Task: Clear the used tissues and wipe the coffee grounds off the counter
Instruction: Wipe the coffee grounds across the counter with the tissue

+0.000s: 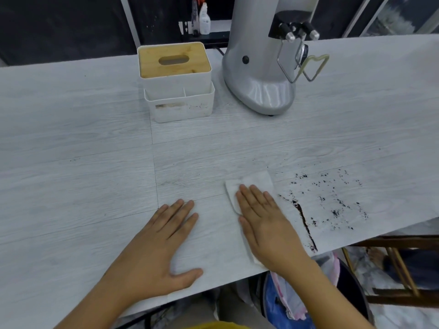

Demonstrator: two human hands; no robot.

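Observation:
A white tissue (pixel 251 184) lies flat on the pale wood-grain counter (pixel 95 186). My right hand (pixel 268 224) presses flat on top of it, fingers together, so most of the tissue is hidden under the palm. Just right of that hand a dark line of gathered coffee grounds (pixel 305 222) runs toward the counter's front edge, with more loose specks of coffee grounds (pixel 337 198) scattered further right. My left hand (pixel 164 245) rests flat on the counter to the left, fingers spread, holding nothing.
A white tissue box with a bamboo lid (pixel 175 79) stands at the back, next to a silver coffee grinder (pixel 263 62). Below the counter's front edge sits a bin with a blue liner (pixel 292 302). A wooden chair (pixel 403 269) stands at lower right.

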